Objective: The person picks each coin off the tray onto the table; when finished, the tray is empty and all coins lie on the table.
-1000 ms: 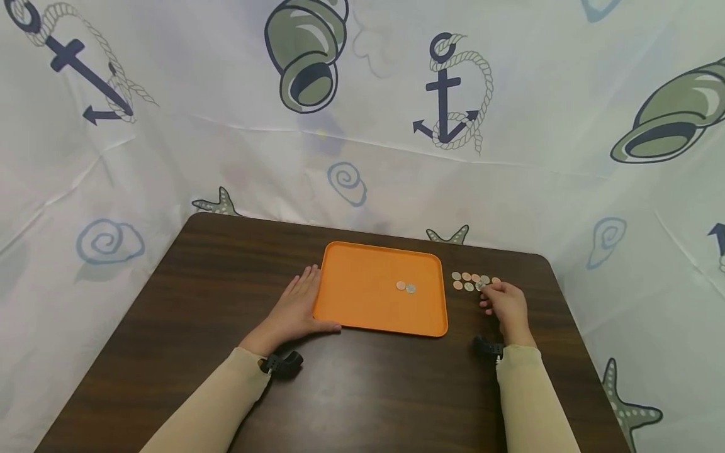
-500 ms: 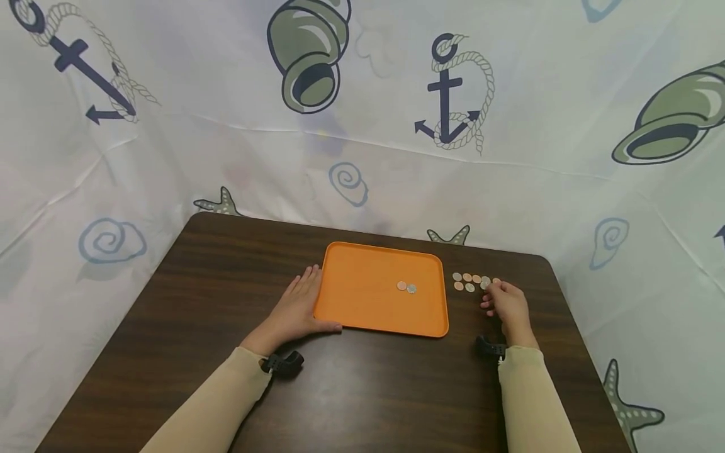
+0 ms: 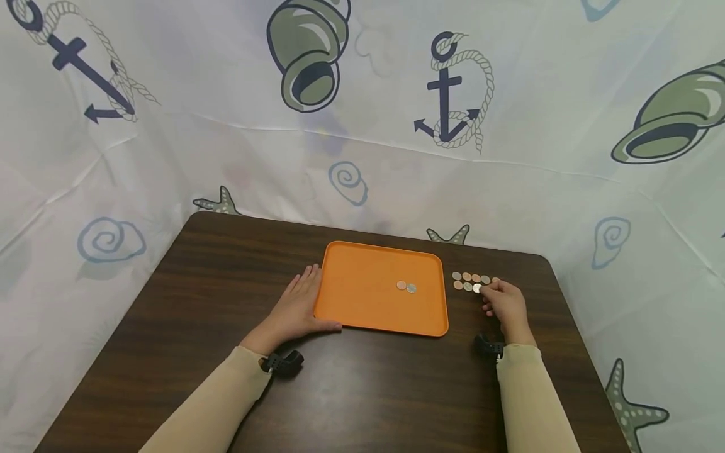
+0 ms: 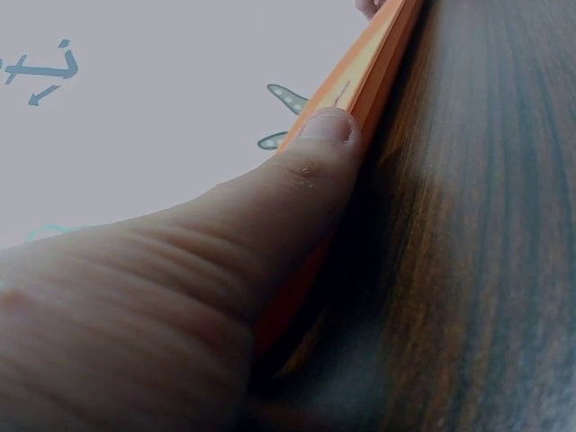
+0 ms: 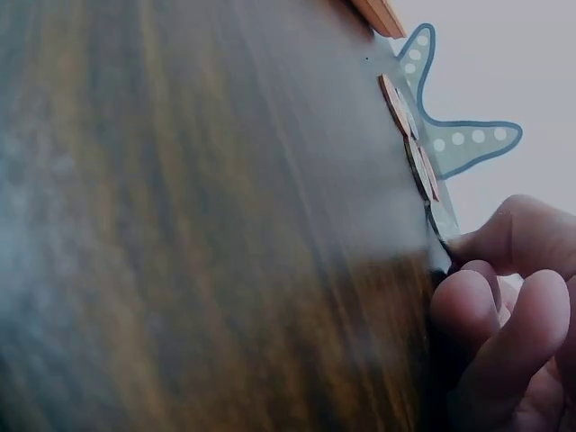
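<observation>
One cloth (image 3: 385,113): pale and creased, hung behind and at both sides, printed with anchors (image 3: 444,104), shells (image 3: 314,94) and starfish (image 3: 625,408); it hides whatever room lies beyond.
Desk (image 3: 362,402): dark, wood-grained, with rounded far corners and a soft sheen towards the person.
Tray (image 3: 357,302): orange, low-rimmed, on the far part of the desk.
Sleeves (image 3: 215,396): cream, one coming in from each side, a black band (image 3: 286,363) at each wrist.
Left hand (image 3: 294,311): fingers straight along the tray's left side, thumb along the near rim; it grips nothing and seems to steady the tray.
Right hand (image 3: 506,306): finger and thumb pinching a coin, the other fingers curled under.
Back row (image 3: 476,279): five coins on the desk, right of the tray, silver and copper mixed; the right hand partly covers the last.
Front row (image 3: 467,287): three, counting the pinched one.
Tray pair (image 3: 411,289): one copper, one silver, side by side.
Bright coin (image 3: 477,289): the pinched one, at the front row's right end. Handling it looks like the step in hand; whether it is being lifted or settled, I cannot tell. The next move calls for a light, exact pinch that spares its neighbours.
</observation>
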A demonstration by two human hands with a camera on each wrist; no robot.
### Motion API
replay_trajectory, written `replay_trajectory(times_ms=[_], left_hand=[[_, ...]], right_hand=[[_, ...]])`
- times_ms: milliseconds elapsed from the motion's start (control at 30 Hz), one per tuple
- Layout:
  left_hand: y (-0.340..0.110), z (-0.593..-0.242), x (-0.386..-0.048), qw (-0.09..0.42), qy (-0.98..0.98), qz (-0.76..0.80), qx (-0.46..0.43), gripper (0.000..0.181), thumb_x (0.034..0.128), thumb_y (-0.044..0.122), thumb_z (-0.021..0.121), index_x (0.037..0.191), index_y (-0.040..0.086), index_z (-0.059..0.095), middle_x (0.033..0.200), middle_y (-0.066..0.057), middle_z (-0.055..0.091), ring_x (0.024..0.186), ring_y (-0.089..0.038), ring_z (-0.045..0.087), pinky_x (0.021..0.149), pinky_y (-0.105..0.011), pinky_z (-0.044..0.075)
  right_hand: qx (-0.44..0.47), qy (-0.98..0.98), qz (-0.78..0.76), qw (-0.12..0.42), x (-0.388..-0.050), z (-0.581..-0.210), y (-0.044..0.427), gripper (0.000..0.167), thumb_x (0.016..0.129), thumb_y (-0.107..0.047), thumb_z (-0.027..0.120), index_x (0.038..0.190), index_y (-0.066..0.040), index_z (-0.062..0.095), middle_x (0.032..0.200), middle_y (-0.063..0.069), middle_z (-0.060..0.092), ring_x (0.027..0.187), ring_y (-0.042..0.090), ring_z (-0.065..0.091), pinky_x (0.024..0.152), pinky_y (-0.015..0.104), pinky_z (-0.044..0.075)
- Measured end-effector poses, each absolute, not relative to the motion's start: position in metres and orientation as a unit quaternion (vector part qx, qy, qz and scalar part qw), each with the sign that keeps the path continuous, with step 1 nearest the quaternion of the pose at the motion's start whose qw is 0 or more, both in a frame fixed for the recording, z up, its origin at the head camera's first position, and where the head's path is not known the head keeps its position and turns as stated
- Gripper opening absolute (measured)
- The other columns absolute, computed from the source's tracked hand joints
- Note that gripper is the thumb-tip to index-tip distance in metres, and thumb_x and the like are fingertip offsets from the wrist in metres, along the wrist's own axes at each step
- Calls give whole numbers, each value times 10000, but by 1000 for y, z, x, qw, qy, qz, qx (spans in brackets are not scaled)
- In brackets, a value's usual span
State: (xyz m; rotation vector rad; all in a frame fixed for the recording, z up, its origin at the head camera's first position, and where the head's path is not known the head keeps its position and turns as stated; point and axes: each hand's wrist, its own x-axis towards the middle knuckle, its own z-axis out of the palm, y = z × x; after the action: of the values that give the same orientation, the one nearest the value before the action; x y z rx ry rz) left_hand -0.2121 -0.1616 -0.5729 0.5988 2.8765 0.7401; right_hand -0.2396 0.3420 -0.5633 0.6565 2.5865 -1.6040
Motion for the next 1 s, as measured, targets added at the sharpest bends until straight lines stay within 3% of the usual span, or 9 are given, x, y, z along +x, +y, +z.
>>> replay_trajectory(times_ms=[533,800,1000], left_hand=[[-162,-571,-211,55,947,247,199,1456,793,835,792,1734,-32,98,1830,-219,99,1721,-376,97,1387,-603,117],[-163,-576,-211,62,945,251,201,1453,802,853,766,1737,-22,81,1834,-207,88,1723,-363,83,1388,-599,113],[-164,-574,-211,58,945,252,199,1454,798,856,767,1739,-17,86,1835,-201,93,1725,-358,82,1389,-599,106]], right_hand=[[209,824,-526,21,-239,-565,345,257,1059,-214,715,1183,3,655,838,-22,663,658,84,654,578,231,593],[244,738,-629,16,-223,-550,335,388,1133,-235,564,1437,5,546,944,-18,628,729,91,653,669,228,626],[185,746,-639,18,-221,-523,301,324,1132,-251,608,1337,-3,573,932,-10,665,754,107,670,685,231,630]])
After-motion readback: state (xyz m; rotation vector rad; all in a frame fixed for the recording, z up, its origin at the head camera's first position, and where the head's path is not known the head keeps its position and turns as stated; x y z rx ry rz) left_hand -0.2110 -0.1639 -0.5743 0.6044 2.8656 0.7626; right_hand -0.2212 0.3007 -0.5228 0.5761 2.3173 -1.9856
